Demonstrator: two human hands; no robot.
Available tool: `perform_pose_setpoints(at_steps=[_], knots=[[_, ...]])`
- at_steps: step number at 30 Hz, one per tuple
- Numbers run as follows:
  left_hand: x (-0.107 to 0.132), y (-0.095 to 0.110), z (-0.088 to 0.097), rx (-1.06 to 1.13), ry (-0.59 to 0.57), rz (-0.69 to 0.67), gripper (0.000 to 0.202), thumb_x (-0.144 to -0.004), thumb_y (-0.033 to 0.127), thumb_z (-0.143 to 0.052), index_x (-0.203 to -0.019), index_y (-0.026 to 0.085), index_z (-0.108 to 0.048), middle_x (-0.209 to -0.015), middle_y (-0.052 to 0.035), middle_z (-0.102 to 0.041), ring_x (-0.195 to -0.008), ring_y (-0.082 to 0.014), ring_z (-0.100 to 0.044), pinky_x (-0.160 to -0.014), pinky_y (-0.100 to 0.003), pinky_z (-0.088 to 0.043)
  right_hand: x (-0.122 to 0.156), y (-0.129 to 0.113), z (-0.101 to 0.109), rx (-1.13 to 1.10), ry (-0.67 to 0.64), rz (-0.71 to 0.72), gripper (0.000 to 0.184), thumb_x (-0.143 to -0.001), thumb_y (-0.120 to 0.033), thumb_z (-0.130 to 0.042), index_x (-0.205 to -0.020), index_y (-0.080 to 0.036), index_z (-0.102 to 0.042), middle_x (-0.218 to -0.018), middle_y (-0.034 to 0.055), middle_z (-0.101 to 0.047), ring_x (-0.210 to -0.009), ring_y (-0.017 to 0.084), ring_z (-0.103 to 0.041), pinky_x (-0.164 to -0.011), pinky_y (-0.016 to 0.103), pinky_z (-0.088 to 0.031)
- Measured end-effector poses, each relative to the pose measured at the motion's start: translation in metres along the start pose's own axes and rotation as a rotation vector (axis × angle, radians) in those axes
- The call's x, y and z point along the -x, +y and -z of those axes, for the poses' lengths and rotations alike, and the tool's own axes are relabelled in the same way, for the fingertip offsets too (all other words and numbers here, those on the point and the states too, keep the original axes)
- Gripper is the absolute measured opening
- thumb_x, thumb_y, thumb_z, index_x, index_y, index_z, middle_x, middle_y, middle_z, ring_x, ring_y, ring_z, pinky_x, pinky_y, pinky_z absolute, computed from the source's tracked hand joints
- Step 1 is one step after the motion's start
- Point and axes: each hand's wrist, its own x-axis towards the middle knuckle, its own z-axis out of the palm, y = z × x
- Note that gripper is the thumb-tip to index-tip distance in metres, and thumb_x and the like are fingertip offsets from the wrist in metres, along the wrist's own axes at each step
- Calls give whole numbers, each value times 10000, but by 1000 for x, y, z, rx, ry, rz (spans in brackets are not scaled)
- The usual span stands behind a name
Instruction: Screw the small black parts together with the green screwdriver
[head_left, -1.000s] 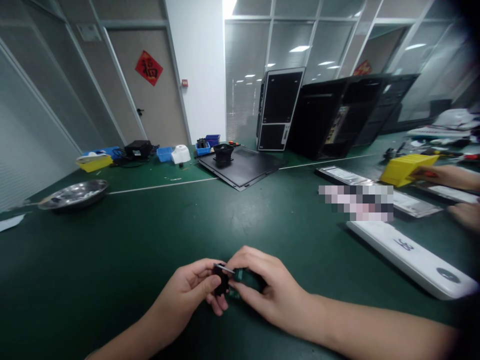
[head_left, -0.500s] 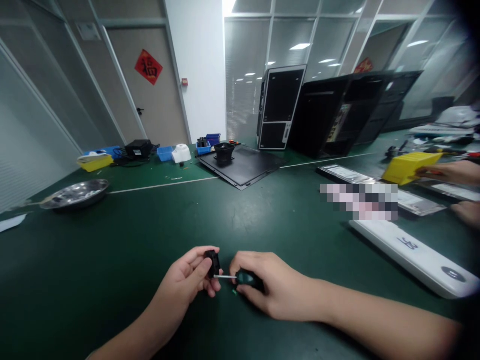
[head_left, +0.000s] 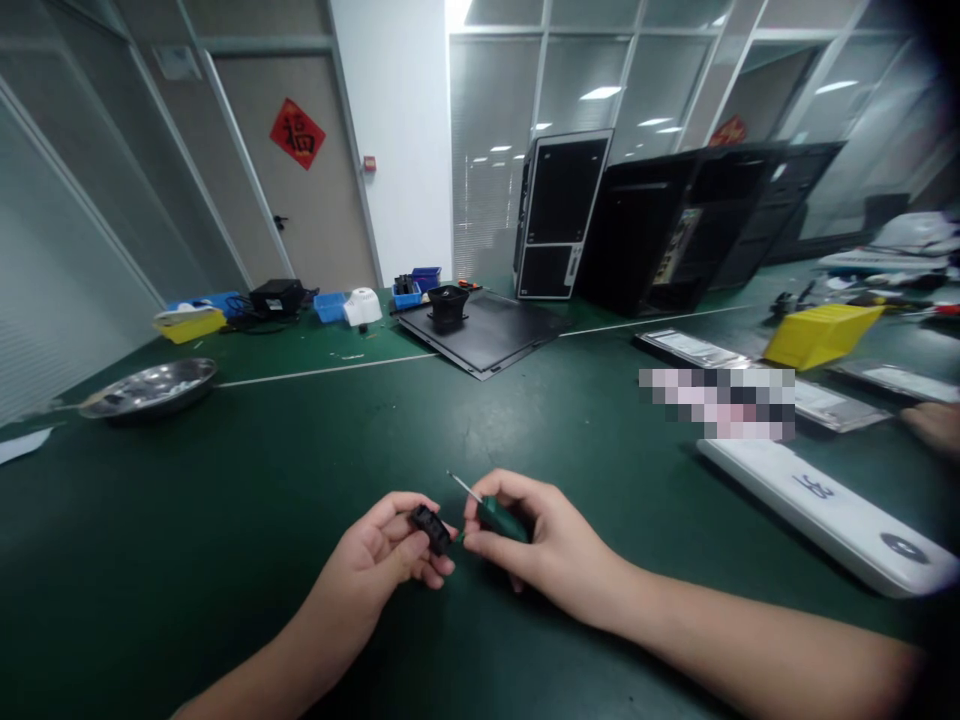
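Observation:
My left hand (head_left: 388, 548) pinches a small black plastic part (head_left: 433, 528) between thumb and fingers, just above the green table. What kind of part it is, I cannot make out. A screwdriver (head_left: 501, 518) with a dark green handle lies in the closed fingers of my right hand (head_left: 551, 540). Its thin metal shaft points up and to the left, apart from the black part. A tiny green bit (head_left: 460, 538) shows between the two hands, near the right fingertips.
On the left stands a metal bowl (head_left: 150, 388) holding small pieces. A black panel (head_left: 487, 345) with a black cup-like piece (head_left: 448, 306) lies ahead. To the right are a long white device (head_left: 832, 515), a yellow bin (head_left: 821, 335) and another person's hand (head_left: 934, 425). Computer cases (head_left: 562, 215) stand behind.
The screwdriver tip has come away from the black part and swung upward. My left fingers have turned the part. On the right, the other person's hand has left the yellow bin.

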Motion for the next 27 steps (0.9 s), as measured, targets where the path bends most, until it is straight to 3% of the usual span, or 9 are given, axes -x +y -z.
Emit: perform_pose_setpoints(at_steps=[2,9,27], knots=[[1,1,-2,-40,-36,-1,262,-846,341,-698,-1014,161,-607,-837,-57,-714,-770,-213,-678,-705,-343,-522,0,0,-3,-102,2,-53,175,-813,-282,-678,-901,-178,-567,-760,-18,-589,-526,78,-507,-390,158,-453],[4,3,-7,-130,-75,-21,137,-900,254,-628,-1009,171,-616,-859,-48,-715,-810,-203,-677,-753,-336,-531,3,2,-8,-199,-5,-54,206,-814,-280,-695,-956,-170,-593,-753,-17,-592,-538,71,-553,-391,128,-479],[5,5,-11,-209,-81,-30,191,-888,250,-614,-1062,175,-642,-851,-42,-734,-766,-187,-671,-752,-316,-535,1,7,-11,-286,-66,-105,208,-796,-206,-703,-963,-166,-584,-720,-29,-603,-551,80,-593,-395,117,-491]])
